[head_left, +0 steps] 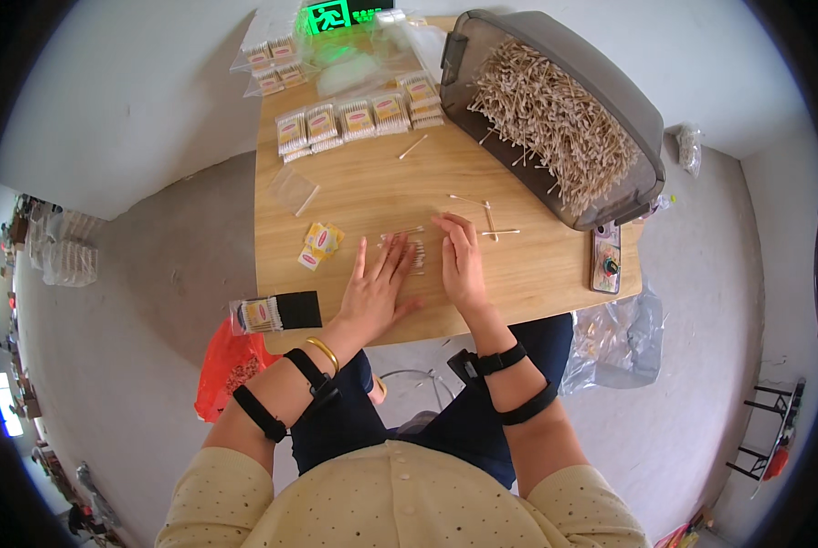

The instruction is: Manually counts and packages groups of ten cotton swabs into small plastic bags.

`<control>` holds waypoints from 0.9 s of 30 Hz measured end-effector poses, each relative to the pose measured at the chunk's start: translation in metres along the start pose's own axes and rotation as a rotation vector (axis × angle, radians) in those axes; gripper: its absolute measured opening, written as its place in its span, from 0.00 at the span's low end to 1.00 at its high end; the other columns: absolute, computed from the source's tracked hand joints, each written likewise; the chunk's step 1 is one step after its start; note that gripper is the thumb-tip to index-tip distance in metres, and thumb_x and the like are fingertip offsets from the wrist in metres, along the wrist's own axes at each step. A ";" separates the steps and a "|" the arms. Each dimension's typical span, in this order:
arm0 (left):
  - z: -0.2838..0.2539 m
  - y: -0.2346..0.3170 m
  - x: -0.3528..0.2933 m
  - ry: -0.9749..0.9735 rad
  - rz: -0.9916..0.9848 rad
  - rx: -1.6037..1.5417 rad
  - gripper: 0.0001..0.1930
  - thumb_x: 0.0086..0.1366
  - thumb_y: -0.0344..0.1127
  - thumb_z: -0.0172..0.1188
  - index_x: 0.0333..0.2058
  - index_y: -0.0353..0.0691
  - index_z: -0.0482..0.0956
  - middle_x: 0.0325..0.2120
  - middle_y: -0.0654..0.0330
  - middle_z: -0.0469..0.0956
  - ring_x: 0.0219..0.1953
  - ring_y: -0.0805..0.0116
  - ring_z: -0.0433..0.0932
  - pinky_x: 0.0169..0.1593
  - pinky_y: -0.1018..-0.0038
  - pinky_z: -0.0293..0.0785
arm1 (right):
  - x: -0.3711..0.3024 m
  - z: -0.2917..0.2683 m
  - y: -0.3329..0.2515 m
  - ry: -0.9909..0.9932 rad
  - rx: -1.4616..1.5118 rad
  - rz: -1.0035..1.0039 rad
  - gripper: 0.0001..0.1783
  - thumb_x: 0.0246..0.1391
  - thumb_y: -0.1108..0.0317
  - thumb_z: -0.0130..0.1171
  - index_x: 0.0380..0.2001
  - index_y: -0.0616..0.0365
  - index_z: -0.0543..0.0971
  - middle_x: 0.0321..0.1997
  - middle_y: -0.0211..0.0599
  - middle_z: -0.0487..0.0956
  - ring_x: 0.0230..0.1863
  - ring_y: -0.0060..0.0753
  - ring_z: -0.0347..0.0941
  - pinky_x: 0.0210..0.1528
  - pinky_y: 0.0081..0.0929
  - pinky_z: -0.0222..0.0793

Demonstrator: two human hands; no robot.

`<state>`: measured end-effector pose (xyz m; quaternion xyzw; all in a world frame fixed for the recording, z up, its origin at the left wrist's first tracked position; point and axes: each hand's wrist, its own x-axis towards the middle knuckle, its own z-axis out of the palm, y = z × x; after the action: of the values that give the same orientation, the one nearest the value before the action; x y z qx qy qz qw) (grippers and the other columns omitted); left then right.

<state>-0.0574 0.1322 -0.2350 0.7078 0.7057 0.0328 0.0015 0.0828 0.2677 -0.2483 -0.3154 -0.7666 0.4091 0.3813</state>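
My left hand (377,285) lies flat with its fingers stretched over a small row of wooden-stick cotton swabs (419,258) on the table, covering part of them. Just right of that row, my right hand (462,263) rests on its edge, fingers extended and slightly bent, with nothing visible in it. Beyond the right hand lie a few loose cotton swabs (491,219). Small yellow-and-white cards (320,242) sit to the left of my left hand, and a flat clear plastic bag (295,190) is farther back.
A tilted grey bin (642,110) holds a heap of cotton swabs (555,119) at the back right. Filled swab packs (356,119) line the back left. Another pack (261,315) with a black piece lies at the left edge. A phone (606,258) is at the right edge.
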 end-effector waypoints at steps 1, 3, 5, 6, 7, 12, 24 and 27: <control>0.000 0.000 0.000 0.002 -0.001 -0.010 0.48 0.65 0.68 0.54 0.72 0.37 0.59 0.75 0.52 0.55 0.78 0.55 0.47 0.77 0.42 0.34 | 0.000 0.000 0.000 -0.001 -0.005 0.003 0.19 0.64 0.81 0.45 0.56 0.63 0.77 0.61 0.56 0.72 0.62 0.58 0.71 0.64 0.41 0.68; 0.000 0.000 0.002 0.003 -0.002 -0.021 0.48 0.65 0.68 0.55 0.72 0.38 0.59 0.75 0.52 0.55 0.78 0.56 0.47 0.77 0.42 0.34 | -0.001 0.001 0.000 -0.003 -0.010 0.008 0.20 0.64 0.81 0.45 0.56 0.63 0.77 0.61 0.56 0.72 0.62 0.58 0.71 0.64 0.41 0.68; -0.007 0.000 0.006 -0.036 -0.034 0.018 0.48 0.64 0.68 0.56 0.72 0.39 0.59 0.74 0.52 0.55 0.78 0.56 0.47 0.78 0.43 0.34 | -0.001 0.002 -0.001 -0.001 -0.010 0.012 0.20 0.64 0.81 0.44 0.56 0.63 0.77 0.61 0.56 0.72 0.62 0.58 0.71 0.64 0.41 0.68; -0.005 -0.002 0.008 -0.036 -0.034 0.018 0.48 0.64 0.68 0.56 0.72 0.39 0.59 0.74 0.52 0.55 0.78 0.56 0.47 0.78 0.43 0.34 | -0.001 0.002 -0.002 -0.001 -0.010 0.012 0.20 0.64 0.81 0.44 0.56 0.63 0.77 0.61 0.56 0.72 0.62 0.58 0.71 0.64 0.41 0.68; -0.003 -0.003 0.009 -0.007 -0.026 -0.007 0.48 0.64 0.67 0.57 0.73 0.39 0.59 0.75 0.52 0.55 0.78 0.56 0.47 0.78 0.43 0.34 | -0.001 0.002 -0.003 0.000 -0.012 0.015 0.19 0.64 0.81 0.44 0.56 0.63 0.77 0.61 0.56 0.72 0.62 0.59 0.70 0.64 0.41 0.68; -0.002 -0.004 0.010 0.010 -0.008 -0.042 0.49 0.64 0.64 0.59 0.74 0.38 0.55 0.75 0.52 0.54 0.79 0.56 0.46 0.78 0.44 0.34 | -0.002 0.003 0.001 0.025 -0.019 -0.002 0.20 0.65 0.81 0.44 0.56 0.62 0.76 0.62 0.56 0.71 0.63 0.59 0.70 0.64 0.42 0.68; 0.016 -0.020 0.027 0.115 -0.024 -0.512 0.43 0.73 0.56 0.52 0.73 0.31 0.49 0.71 0.39 0.57 0.74 0.40 0.53 0.77 0.50 0.44 | 0.019 0.033 0.000 0.036 0.245 0.093 0.18 0.70 0.73 0.44 0.59 0.63 0.71 0.60 0.52 0.72 0.62 0.51 0.68 0.64 0.38 0.64; 0.021 -0.026 0.019 0.210 -0.079 -0.640 0.44 0.74 0.58 0.50 0.73 0.30 0.48 0.71 0.38 0.55 0.75 0.40 0.52 0.77 0.52 0.44 | 0.019 0.039 0.000 0.020 0.272 0.120 0.17 0.72 0.69 0.44 0.59 0.64 0.71 0.60 0.52 0.72 0.62 0.50 0.68 0.64 0.37 0.64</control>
<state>-0.0819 0.1526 -0.2560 0.6364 0.6828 0.3250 0.1521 0.0403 0.2681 -0.2568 -0.3103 -0.6799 0.5281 0.4032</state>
